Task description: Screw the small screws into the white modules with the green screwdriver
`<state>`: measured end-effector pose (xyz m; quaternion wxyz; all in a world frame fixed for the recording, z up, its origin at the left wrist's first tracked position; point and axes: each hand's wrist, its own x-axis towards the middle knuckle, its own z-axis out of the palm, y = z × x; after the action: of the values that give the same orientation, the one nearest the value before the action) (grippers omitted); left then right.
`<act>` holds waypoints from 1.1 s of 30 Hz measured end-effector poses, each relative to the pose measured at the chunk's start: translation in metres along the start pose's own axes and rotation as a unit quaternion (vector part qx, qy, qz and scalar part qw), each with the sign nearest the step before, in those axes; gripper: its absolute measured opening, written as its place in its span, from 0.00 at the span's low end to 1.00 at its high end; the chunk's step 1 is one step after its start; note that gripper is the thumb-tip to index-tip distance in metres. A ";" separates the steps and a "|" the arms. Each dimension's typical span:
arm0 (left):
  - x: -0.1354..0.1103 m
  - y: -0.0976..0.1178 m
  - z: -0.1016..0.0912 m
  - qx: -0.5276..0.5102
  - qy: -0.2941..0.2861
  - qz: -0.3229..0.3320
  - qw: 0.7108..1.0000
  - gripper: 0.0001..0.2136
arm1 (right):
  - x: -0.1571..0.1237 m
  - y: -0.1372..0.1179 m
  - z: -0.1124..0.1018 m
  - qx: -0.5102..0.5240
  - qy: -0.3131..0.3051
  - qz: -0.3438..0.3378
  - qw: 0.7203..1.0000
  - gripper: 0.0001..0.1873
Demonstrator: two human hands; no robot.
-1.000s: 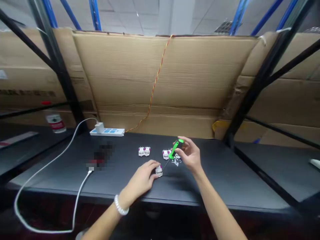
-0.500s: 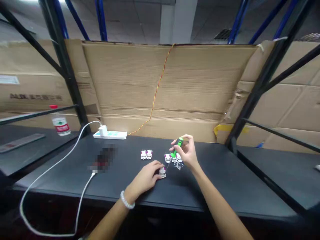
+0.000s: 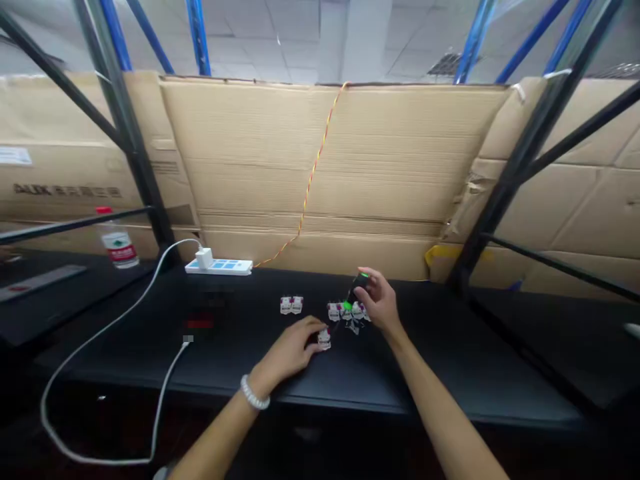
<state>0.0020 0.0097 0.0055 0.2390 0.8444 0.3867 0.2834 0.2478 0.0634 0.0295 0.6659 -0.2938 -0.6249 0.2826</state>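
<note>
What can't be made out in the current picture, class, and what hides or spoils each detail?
All in the head view:
Screwdriver tip: too small and dark to tell whether it touches the held white piece.
Held white piece, left side: partly covered by the left hand.
Row of white pieces: right end beside the right hand, too blurred to count.
Bottle label: too small to read.
Right forearm: cut off by the bottom edge.

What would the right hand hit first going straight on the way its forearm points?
Depth is unclear, but probably the cardboard panel behind the table; the screwdriver in the right hand would travel along.
</note>
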 end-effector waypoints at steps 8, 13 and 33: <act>0.000 -0.001 0.001 0.004 0.000 0.000 1.000 0.16 | -0.001 -0.007 -0.002 0.068 -0.073 0.020 0.995 0.27; 0.000 0.000 0.001 0.002 -0.003 0.003 1.000 0.16 | 0.001 -0.003 -0.003 0.031 -0.010 -0.007 0.999 0.25; -0.001 0.003 0.000 0.004 -0.002 -0.006 1.000 0.17 | -0.008 -0.015 0.019 0.059 -0.078 -0.002 0.995 0.28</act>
<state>0.0031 0.0075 0.0065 0.2382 0.8437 0.3923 0.2786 0.2281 0.0476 0.0362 0.6319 -0.2304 -0.6574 0.3397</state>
